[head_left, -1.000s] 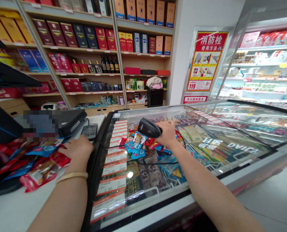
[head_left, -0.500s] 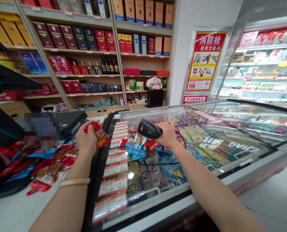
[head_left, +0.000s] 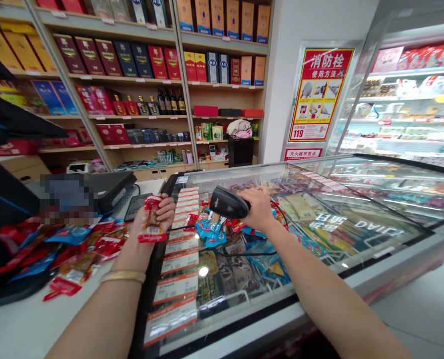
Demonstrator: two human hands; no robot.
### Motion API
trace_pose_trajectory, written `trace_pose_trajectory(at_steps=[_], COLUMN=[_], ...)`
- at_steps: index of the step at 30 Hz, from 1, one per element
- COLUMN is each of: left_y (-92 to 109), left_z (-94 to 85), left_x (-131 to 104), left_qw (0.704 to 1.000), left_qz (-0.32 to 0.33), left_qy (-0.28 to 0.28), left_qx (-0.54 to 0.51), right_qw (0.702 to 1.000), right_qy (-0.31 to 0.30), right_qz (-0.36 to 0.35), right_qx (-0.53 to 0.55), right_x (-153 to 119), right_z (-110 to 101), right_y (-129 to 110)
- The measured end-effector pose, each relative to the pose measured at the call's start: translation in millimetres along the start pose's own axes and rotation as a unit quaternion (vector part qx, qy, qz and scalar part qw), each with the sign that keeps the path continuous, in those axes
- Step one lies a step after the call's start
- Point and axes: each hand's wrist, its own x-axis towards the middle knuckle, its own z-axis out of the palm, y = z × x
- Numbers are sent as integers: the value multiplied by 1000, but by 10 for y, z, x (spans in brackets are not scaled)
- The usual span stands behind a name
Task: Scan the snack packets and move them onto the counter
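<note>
A red-ended snack packet with a clear middle is held in my left hand, its label side turned up, over the near-left edge of the freezer. My right hand is closed around the handle of a black barcode scanner, whose head points left toward the packet. Beneath the scanner, several blue and red snack packets lie on the freezer's glass top. A heap of similar red and blue packets covers part of the white counter to the left. The scanner's black cable loops over the glass.
The glass-topped freezer stretches to the right, with a strip of price labels along its left side. A phone-like dark device and a black machine stand on the counter. Shelves of boxed bottles line the back wall.
My left hand has moved right and turned over, bringing the packet upright with its label side visible. The scanner has shifted slightly left and down in my right hand. The dark device is now uncovered.
</note>
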Motion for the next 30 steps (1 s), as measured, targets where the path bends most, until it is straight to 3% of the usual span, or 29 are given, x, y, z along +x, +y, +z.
trace_pose_trajectory(at_steps=[6, 13, 19, 26, 30], left_y=[-67, -162, -269, -261, -318], left_z=[73, 180, 123, 144, 163], left_x=[-79, -102, -47, 14, 64], left_qw=[999, 990, 982, 976, 972], left_qz=[-33, -120, -155, -152, -82], left_qy=[4, 74, 109, 156, 196], left_qx=[-19, -15, -23, 27, 104], right_qw=[998, 988, 981, 980, 987], right_qy=[-31, -94, -121, -115, -74], right_qz=[-48, -119, -153, -160, -141], right_qx=[21, 32, 20, 24, 28], right_x=[15, 13, 14, 12, 14], right_z=[-52, -72, -86, -66, -61], right_y=[-136, -314, -379, -380, -321])
